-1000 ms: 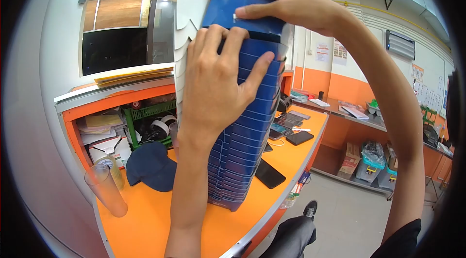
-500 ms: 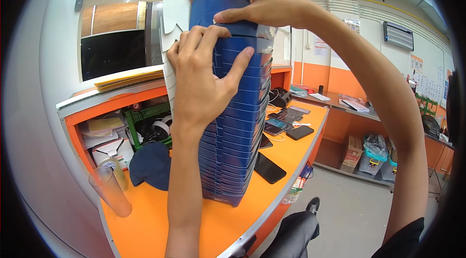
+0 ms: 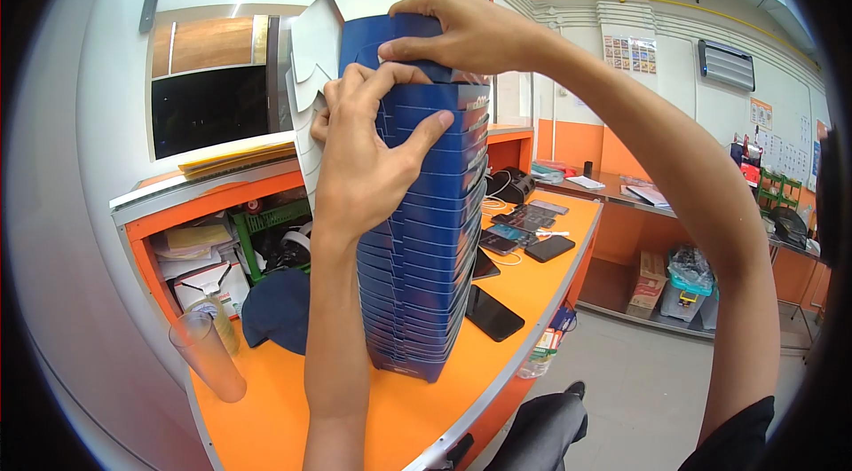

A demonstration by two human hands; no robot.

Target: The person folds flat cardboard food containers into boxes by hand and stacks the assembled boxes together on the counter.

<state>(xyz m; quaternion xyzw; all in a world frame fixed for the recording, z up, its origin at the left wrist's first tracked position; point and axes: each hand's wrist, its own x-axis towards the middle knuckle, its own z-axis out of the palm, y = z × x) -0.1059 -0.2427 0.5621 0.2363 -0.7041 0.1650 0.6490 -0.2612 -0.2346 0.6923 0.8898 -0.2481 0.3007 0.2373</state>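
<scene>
A tall stack of nested blue cartons (image 3: 417,231) stands upright on the orange table, with pale inner flaps (image 3: 312,41) sticking out at the upper left. My right hand (image 3: 457,27) pinches the wall of the topmost blue carton (image 3: 362,35), fingers over its rim and thumb on the near face. Just below, my left hand (image 3: 368,147) grips the upper part of the stack. Its fingers curl over a carton edge and its thumb presses the front side. What the fingertips of the left hand touch behind the edge is partly hidden.
On the orange table (image 3: 404,422) are a clear cup (image 3: 209,357), a dark blue cap (image 3: 275,311) and several phones, one black phone (image 3: 493,313) close to the stack. A shelf (image 3: 146,231) with papers and a green basket (image 3: 271,227) lies behind.
The view has shifted slightly, so stack and hands appear a little lower and further left. Both hands keep their hold on the cartons near the top.
</scene>
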